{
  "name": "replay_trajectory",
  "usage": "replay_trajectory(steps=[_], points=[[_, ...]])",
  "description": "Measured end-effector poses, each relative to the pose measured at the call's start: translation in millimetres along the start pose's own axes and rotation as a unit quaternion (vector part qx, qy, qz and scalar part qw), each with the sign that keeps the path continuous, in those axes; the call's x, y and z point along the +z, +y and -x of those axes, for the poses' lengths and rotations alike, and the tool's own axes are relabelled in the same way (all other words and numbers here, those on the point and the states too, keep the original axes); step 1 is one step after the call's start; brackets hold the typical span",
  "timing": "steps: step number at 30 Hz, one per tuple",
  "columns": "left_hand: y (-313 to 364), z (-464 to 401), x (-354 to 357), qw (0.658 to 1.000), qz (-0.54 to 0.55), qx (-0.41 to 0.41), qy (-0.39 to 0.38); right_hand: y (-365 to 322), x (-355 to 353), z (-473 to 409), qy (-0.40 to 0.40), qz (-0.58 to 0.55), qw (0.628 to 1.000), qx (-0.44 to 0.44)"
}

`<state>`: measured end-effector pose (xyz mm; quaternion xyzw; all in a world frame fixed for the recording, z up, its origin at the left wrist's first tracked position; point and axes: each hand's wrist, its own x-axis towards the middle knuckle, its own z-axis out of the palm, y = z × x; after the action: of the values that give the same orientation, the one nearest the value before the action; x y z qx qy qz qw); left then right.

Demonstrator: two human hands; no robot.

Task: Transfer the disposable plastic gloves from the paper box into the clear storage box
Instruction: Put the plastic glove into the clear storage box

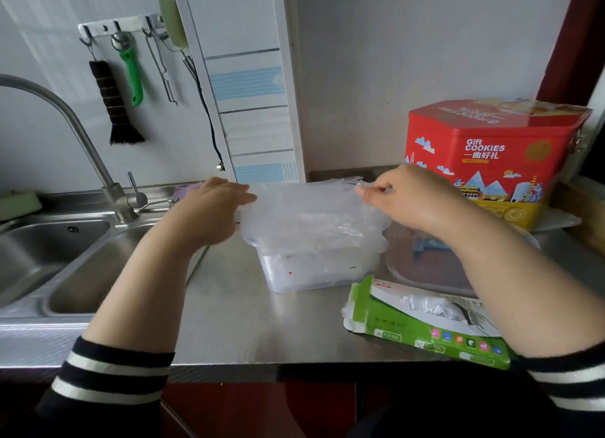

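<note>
A stack of thin translucent plastic gloves [311, 215] is stretched flat just above the clear storage box [314, 270], which stands open on the steel counter. My left hand [212, 208] holds the stack's left edge; its fingertips are blurred. My right hand [409, 198] pinches the stack's right edge between thumb and fingers. The green and white paper box [422, 326] lies on its side at the front right, with a few gloves still showing through its torn opening [429, 306].
A clear lid [425, 270] lies right of the storage box, under my right forearm. A red cookie tin [491, 156] stands at the back right. The sink [65, 267] and faucet [82, 136] fill the left. Utensils hang on the wall rack [124, 77].
</note>
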<state>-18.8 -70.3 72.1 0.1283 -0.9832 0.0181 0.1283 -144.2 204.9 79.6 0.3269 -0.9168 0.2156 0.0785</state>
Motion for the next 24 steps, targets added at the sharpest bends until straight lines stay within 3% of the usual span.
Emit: replay_trajectory(steps=[4, 9, 15, 19, 24], points=[[10.8, -3.0, -3.7, 0.999, -0.036, -0.015, -0.007, -7.1, -4.8, -7.1, -0.095, 0.019, 0.995, 0.019], [21.7, -12.3, 11.8, 0.998, -0.047, -0.045, 0.011, -25.9, 3.5, -11.3, -0.049, 0.004, 0.998, -0.027], [22.1, -23.7, 34.7, 0.994, 0.014, -0.11, 0.012, -29.5, 34.8, -28.1, -0.104, 0.053, 0.993, 0.003], [18.7, -29.9, 38.9, 0.976, 0.157, -0.14, 0.052, -22.5, 40.4, -34.0, -0.1, 0.006, 0.995, 0.023], [15.0, -38.7, 40.5, 0.892, 0.393, -0.155, 0.16, -14.2, 41.4, -42.9, -0.059, -0.051, 0.996, 0.036]])
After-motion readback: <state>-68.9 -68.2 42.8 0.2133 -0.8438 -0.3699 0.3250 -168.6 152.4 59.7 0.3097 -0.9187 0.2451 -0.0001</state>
